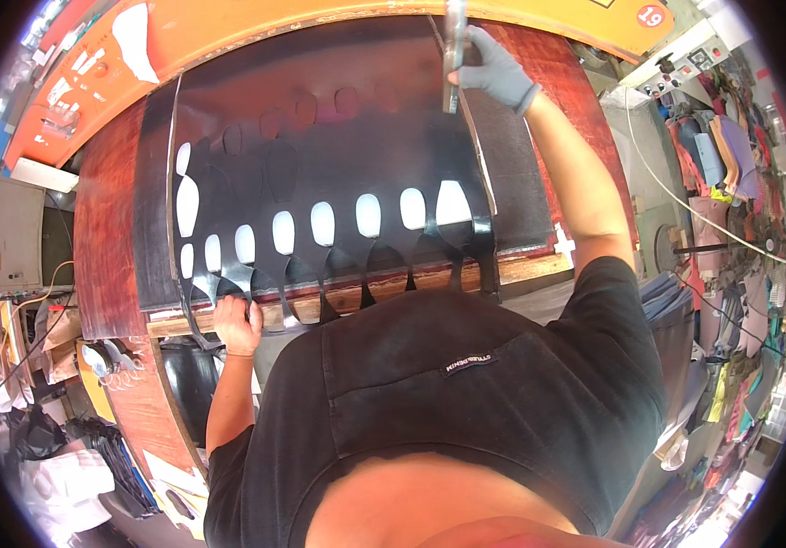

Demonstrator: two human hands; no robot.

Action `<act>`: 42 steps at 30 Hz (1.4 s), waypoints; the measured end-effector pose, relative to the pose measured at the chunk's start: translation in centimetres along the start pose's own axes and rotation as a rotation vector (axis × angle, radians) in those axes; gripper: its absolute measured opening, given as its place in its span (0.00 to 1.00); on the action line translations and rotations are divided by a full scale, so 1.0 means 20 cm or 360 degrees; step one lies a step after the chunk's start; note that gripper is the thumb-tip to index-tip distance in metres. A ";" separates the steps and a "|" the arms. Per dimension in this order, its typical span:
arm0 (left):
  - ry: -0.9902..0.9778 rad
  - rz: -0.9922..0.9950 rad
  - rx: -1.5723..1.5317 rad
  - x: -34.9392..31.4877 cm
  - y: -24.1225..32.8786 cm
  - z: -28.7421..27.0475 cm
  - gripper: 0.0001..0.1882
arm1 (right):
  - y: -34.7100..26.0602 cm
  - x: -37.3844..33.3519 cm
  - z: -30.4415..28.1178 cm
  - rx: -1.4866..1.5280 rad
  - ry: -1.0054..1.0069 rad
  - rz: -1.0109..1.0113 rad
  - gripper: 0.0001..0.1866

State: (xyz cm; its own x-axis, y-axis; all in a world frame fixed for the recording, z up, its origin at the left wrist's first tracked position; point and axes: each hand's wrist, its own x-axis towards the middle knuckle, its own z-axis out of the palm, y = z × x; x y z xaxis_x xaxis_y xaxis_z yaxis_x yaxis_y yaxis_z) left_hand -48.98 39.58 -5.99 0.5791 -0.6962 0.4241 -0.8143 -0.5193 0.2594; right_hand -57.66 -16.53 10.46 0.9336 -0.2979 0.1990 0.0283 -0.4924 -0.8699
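A large black sheet [374, 155] lies over the work surface, with a row of sole-shaped holes along its near side that show white. Faint sole outlines mark its far part. My left hand [236, 326], bare, is closed on the sheet's near edge, on the strips between the cut-outs at the left; its fingertips are partly hidden. Raised at the far right is my right hand [500, 73] in a grey glove. It grips a metal cutting die [453, 59], seen edge-on and slightly blurred, above the sheet's far right corner.
An orange machine beam [320, 29] spans the far side. Reddish-brown boards [105, 228] flank the sheet, and a wooden strip [539, 268] runs along the front. A control box with knobs [694, 62] stands far right, near hanging coloured materials [731, 155]. A grey cabinet [18, 237] stands left.
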 end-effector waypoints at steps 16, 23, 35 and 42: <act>0.0007 0.0027 0.0034 -0.06 -0.04 0.00 0.10 | 0.22 -0.21 0.31 -0.1536 -0.0286 -0.0516 0.25; 0.0016 0.0031 0.0025 -0.06 -0.04 0.01 0.12 | 0.26 -0.51 0.66 -0.1244 0.0377 -0.0183 0.39; 0.0064 0.0029 0.0048 -0.09 0.01 0.02 0.11 | 0.32 -0.59 0.59 -0.1034 0.0701 -0.0112 0.28; 0.0065 0.0024 0.0049 -0.09 0.02 0.02 0.11 | 0.32 -0.58 0.59 -0.1121 0.0643 -0.0071 0.28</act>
State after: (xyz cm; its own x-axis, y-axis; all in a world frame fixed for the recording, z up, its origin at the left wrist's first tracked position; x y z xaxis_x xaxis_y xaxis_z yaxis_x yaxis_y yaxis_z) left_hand -50.35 40.43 -7.11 0.5643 -0.6835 0.4630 -0.8208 -0.5244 0.2264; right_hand -64.05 -6.53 -2.83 0.7322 -0.4715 0.4915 -0.2946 -0.8699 -0.3956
